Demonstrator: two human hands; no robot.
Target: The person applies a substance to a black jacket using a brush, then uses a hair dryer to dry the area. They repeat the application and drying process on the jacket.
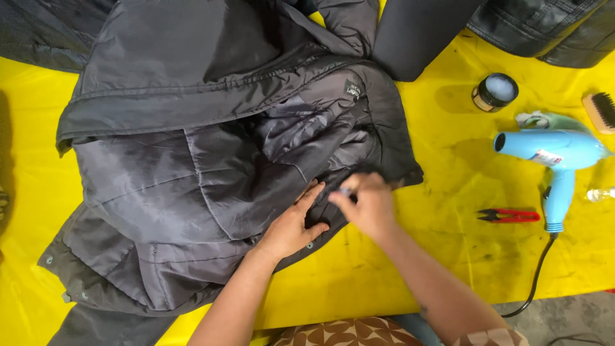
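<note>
A dark grey padded jacket (pixel 192 160) lies spread open on a yellow table cover (pixel 448 160), its quilted lining facing up. My left hand (pixel 291 225) rests flat on the lining near the jacket's lower right edge, fingers pointing up and right. Just beside it, my right hand (pixel 366 204) is pinched shut on a small pale object at the jacket's edge; what the object is I cannot tell. The two hands nearly touch.
To the right lie a light blue hair dryer (pixel 557 157) with a black cord, small red snips (pixel 509 215), a round open tin (pixel 495 91) and a wooden brush (pixel 601 112). Black garments (pixel 544 25) lie at the back right.
</note>
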